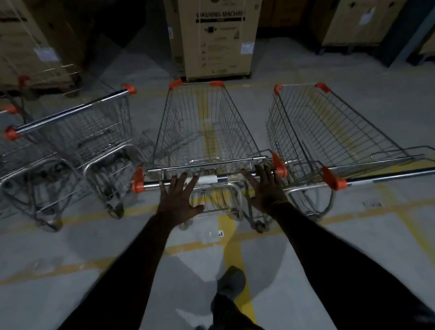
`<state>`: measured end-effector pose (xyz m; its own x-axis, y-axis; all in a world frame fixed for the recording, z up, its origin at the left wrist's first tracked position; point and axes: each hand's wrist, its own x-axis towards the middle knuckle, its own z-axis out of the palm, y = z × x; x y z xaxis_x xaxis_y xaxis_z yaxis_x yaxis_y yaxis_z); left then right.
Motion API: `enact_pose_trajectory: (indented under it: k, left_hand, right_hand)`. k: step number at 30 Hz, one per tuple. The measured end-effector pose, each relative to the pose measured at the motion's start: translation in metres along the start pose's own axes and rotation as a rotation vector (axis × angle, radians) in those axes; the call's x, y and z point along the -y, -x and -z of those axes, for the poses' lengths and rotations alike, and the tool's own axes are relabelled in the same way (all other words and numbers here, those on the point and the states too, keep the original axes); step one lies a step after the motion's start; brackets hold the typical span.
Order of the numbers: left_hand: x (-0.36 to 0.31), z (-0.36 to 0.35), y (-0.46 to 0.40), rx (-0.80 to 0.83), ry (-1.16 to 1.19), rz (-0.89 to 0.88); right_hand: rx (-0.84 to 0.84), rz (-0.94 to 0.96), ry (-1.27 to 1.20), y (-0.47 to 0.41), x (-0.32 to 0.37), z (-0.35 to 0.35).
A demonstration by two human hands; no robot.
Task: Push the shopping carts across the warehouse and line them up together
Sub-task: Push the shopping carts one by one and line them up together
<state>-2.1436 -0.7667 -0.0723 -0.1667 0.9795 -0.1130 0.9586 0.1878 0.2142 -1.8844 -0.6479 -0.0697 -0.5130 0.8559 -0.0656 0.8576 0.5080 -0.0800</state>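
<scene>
Both hands are spread flat, fingers straight: the left hand (179, 196) and right hand (266, 187) rest against the handle (212, 179) of the middle cart (205, 130). Another cart (334, 127) stands just right, a third cart (68, 136) left, a cardboard box (213, 35) beyond.

The carts (205, 130) are all bare silver wire grid with bright orange plastic caps (137, 179) at the corners and handle ends. The floor (66, 258) is grey concrete with faded yellow painted lines (234, 251). The boxes (213, 32) are plain brown cardboard, black LG print on the middle one.
</scene>
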Motion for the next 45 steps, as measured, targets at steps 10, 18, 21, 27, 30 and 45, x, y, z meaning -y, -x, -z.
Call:
enact_pose_trajectory:
  k: [10,18,21,27,30,45]
  left_hand:
    - [-0.024,-0.01,0.06,0.041,0.009,-0.002]
    - [-0.033,-0.014,0.085,0.012,0.03,-0.002]
    - [-0.034,-0.018,0.091,-0.018,0.06,-0.03]
    - [-0.047,-0.021,0.096,0.025,0.027,-0.025]
    - [-0.054,-0.023,0.097,0.03,0.025,-0.024]
    - [-0.066,-0.003,0.041,0.053,-0.062,-0.065]
  right_hand:
    - [-0.025,0.063,-0.054,0.063,-0.005,0.007]
    - [-0.108,0.082,-0.119,0.091,-0.007,0.002]
    - [-0.082,0.058,-0.153,0.1,-0.01,-0.002]
    - [0.005,0.037,-0.134,0.11,-0.022,0.005]
    - [-0.017,0.054,-0.114,0.109,-0.031,0.005]
    - [0.045,0.028,-0.117,0.079,-0.057,0.02]
